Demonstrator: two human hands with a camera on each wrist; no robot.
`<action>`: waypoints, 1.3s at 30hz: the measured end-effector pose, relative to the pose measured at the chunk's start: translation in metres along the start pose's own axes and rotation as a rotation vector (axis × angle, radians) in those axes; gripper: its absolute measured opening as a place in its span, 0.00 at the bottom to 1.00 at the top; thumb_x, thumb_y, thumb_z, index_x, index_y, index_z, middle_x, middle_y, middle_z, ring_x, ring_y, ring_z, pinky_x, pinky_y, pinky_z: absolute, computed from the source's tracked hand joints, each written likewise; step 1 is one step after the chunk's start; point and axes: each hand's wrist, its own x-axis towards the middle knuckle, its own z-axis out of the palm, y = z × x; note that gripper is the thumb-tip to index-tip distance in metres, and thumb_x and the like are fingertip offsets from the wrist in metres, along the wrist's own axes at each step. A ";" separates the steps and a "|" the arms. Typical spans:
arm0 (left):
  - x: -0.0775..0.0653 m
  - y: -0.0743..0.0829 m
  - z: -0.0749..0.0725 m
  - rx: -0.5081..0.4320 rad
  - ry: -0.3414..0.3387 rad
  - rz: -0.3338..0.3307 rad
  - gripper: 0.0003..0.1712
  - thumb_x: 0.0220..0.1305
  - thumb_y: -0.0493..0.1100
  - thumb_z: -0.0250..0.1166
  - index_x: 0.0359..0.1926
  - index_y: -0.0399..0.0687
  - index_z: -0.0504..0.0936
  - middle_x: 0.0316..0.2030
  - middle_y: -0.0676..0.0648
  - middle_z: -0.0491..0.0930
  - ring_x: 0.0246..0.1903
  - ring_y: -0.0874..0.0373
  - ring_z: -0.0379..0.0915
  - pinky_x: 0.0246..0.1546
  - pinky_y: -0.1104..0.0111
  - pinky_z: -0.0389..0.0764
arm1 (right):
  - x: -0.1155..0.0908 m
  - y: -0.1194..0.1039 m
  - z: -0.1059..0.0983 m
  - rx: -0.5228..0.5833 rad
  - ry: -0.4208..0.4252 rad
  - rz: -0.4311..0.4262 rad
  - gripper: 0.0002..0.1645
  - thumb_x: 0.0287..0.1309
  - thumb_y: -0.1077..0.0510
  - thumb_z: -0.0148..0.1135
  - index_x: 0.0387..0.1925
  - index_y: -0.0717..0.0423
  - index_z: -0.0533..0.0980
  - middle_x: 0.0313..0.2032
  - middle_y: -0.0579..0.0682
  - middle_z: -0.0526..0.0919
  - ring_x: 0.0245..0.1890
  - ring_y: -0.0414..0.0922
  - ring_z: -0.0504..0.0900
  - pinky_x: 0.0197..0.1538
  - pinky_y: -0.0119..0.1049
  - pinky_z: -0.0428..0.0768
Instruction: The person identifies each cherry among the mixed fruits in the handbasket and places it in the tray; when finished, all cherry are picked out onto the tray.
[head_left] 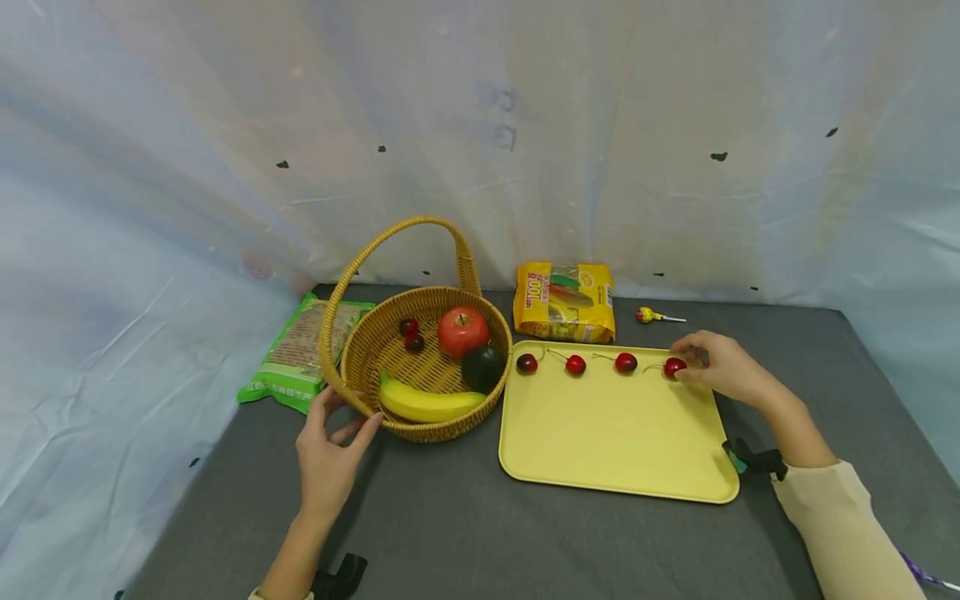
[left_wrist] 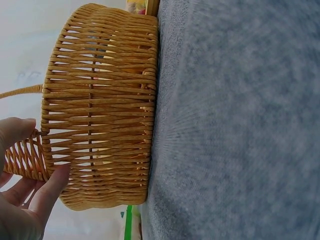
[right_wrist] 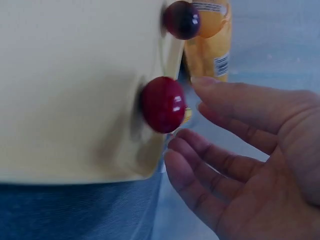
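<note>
At the near left side of a wicker basket [head_left: 442, 431], my left hand [head_left: 327, 454] grips the foot of its arched handle at the rim. The left wrist view shows thumb and fingers on either side of that woven handle [left_wrist: 24, 159]. Inside the basket lie a banana [head_left: 431, 403], a red apple [head_left: 462, 332], a dark green avocado-like fruit [head_left: 483, 368] and two cherries [head_left: 412, 334]. My right hand [head_left: 722, 364] is beside the rightmost cherry [head_left: 674, 367] on a yellow tray [head_left: 615, 442]. In the right wrist view its fingers are parted, with a gap to that cherry [right_wrist: 163, 104].
Three more cherries, one of them the second from the right [head_left: 626, 362], line the tray's far edge. Behind stand a yellow snack bag [head_left: 564, 302] and a lollipop [head_left: 651, 315]. A green-edged packet [head_left: 300, 354] lies left of the basket, on the dark grey cloth [head_left: 450, 533].
</note>
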 end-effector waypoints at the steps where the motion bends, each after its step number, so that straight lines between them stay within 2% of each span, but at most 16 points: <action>1: 0.000 0.000 0.000 -0.002 -0.001 -0.003 0.35 0.51 0.18 0.70 0.62 0.27 0.71 0.46 0.33 0.77 0.50 0.43 0.75 0.41 0.65 0.88 | 0.000 -0.002 -0.001 -0.002 0.001 -0.006 0.21 0.59 0.65 0.70 0.52 0.71 0.77 0.47 0.64 0.79 0.43 0.57 0.76 0.42 0.49 0.80; 6: -0.001 -0.007 0.000 -0.007 -0.001 0.004 0.36 0.51 0.19 0.70 0.63 0.28 0.71 0.46 0.31 0.76 0.51 0.43 0.75 0.42 0.68 0.88 | 0.005 -0.018 -0.006 -0.015 0.026 -0.047 0.19 0.61 0.65 0.69 0.53 0.68 0.78 0.48 0.62 0.79 0.45 0.55 0.76 0.43 0.49 0.80; 10: -0.004 -0.023 0.000 -0.015 0.006 -0.002 0.38 0.51 0.19 0.71 0.64 0.33 0.71 0.47 0.34 0.77 0.52 0.47 0.75 0.43 0.73 0.86 | 0.014 -0.039 -0.005 0.015 0.031 -0.103 0.19 0.62 0.64 0.68 0.54 0.66 0.78 0.50 0.62 0.79 0.46 0.55 0.75 0.43 0.47 0.81; 15: -0.005 -0.036 -0.002 -0.032 0.006 0.001 0.40 0.51 0.20 0.72 0.66 0.36 0.71 0.49 0.32 0.77 0.53 0.51 0.75 0.42 0.73 0.86 | 0.033 -0.077 0.003 0.114 -0.029 -0.184 0.18 0.64 0.62 0.67 0.54 0.62 0.78 0.49 0.60 0.79 0.40 0.52 0.79 0.36 0.40 0.83; 17: -0.005 -0.038 -0.003 -0.035 0.006 0.005 0.40 0.51 0.20 0.72 0.66 0.36 0.71 0.49 0.32 0.76 0.53 0.52 0.75 0.42 0.73 0.87 | 0.043 -0.095 0.009 0.161 -0.066 -0.213 0.18 0.64 0.62 0.67 0.55 0.61 0.78 0.48 0.59 0.79 0.40 0.51 0.81 0.37 0.40 0.85; 20: -0.004 -0.038 -0.003 -0.026 0.008 0.006 0.40 0.50 0.20 0.72 0.65 0.36 0.71 0.49 0.33 0.77 0.53 0.53 0.75 0.42 0.72 0.87 | 0.063 -0.124 0.020 0.234 -0.123 -0.279 0.18 0.64 0.62 0.67 0.55 0.61 0.78 0.50 0.58 0.81 0.45 0.52 0.81 0.44 0.45 0.86; 23: -0.004 -0.034 -0.003 -0.016 0.009 0.002 0.39 0.50 0.19 0.72 0.65 0.36 0.71 0.48 0.35 0.77 0.53 0.51 0.75 0.42 0.71 0.87 | 0.085 -0.153 0.035 0.253 -0.171 -0.372 0.18 0.63 0.62 0.67 0.54 0.63 0.78 0.50 0.58 0.81 0.48 0.53 0.81 0.48 0.47 0.85; 27: -0.001 -0.017 -0.002 -0.008 0.001 0.007 0.37 0.51 0.19 0.71 0.64 0.31 0.71 0.48 0.31 0.76 0.52 0.48 0.75 0.42 0.71 0.87 | 0.113 -0.187 0.057 0.249 -0.236 -0.486 0.18 0.64 0.62 0.67 0.53 0.65 0.78 0.48 0.59 0.81 0.46 0.52 0.81 0.47 0.42 0.85; 32: 0.000 -0.005 0.000 -0.024 -0.002 0.018 0.36 0.52 0.18 0.69 0.63 0.29 0.71 0.47 0.31 0.76 0.52 0.56 0.75 0.42 0.70 0.87 | 0.143 -0.227 0.083 0.238 -0.289 -0.560 0.16 0.68 0.59 0.63 0.53 0.63 0.79 0.50 0.58 0.81 0.47 0.48 0.81 0.51 0.34 0.83; 35: -0.001 -0.009 0.000 -0.015 0.000 0.011 0.37 0.51 0.17 0.70 0.63 0.29 0.71 0.46 0.31 0.76 0.52 0.60 0.75 0.42 0.70 0.87 | 0.157 -0.248 0.097 0.222 -0.315 -0.571 0.15 0.69 0.58 0.61 0.52 0.63 0.79 0.51 0.57 0.81 0.48 0.47 0.81 0.52 0.31 0.81; 39: -0.004 -0.027 -0.001 -0.019 -0.007 0.006 0.39 0.51 0.19 0.72 0.65 0.34 0.71 0.48 0.32 0.76 0.53 0.56 0.75 0.42 0.72 0.87 | 0.173 -0.269 0.114 0.196 -0.363 -0.545 0.16 0.70 0.58 0.60 0.54 0.63 0.79 0.52 0.56 0.81 0.48 0.46 0.80 0.52 0.29 0.80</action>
